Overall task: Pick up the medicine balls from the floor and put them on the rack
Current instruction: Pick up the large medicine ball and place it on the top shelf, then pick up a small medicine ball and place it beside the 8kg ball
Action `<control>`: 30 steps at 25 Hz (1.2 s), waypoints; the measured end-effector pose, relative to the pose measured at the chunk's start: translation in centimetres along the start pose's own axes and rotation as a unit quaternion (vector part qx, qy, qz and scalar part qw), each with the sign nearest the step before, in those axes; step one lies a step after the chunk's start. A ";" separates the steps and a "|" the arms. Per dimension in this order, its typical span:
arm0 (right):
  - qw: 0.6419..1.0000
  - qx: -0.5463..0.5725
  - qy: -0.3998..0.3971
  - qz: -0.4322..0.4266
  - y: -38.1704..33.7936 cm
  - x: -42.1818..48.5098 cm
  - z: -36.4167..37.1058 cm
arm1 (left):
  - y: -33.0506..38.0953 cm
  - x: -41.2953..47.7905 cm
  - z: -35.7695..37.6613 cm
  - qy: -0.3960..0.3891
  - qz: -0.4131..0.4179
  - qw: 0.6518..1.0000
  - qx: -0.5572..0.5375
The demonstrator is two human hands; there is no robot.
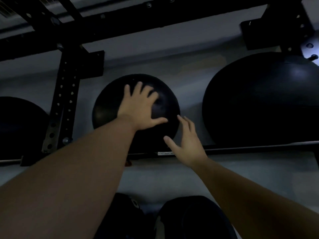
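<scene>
Dim light falls on a pale grey wall (164, 54) crossed by black perforated steel uprights (63, 100) and beams (155, 19)

Three round rubber medicine balls (107, 107) are seen as plain black (unpatterned); the perforated steel rack (63, 94) is black, the wall (189, 69) grey.
</scene>
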State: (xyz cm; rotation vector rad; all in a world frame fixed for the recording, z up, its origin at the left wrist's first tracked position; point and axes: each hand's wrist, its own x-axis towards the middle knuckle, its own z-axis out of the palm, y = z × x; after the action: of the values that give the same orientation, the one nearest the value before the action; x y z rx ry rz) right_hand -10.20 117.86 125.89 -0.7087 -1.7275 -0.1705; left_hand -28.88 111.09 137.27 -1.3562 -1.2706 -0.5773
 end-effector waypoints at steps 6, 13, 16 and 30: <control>0.995 -0.032 -0.050 0.077 -3.6 3.9 2.6 | -4.1 -0.1 0.0 -0.070 -0.207 0.976 -0.021; 0.997 0.008 -0.073 0.016 -10.2 9.4 12.3 | -12.7 -3.7 4.0 -0.088 -0.097 0.990 -0.059; 0.992 -0.024 -0.120 -0.015 -13.8 11.3 14.6 | -17.0 -5.0 5.4 -0.088 -0.187 0.970 -0.127; 0.969 -0.227 -0.093 0.032 -8.3 -1.3 -7.6 | -2.3 -7.3 -2.5 -0.145 -0.085 0.980 -0.107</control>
State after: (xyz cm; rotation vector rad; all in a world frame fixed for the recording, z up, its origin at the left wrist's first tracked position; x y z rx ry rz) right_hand -8.16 107.13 129.00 -1.1445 -1.8613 -0.4777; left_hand -32.35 105.81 132.28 -1.5614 -1.6097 -0.6676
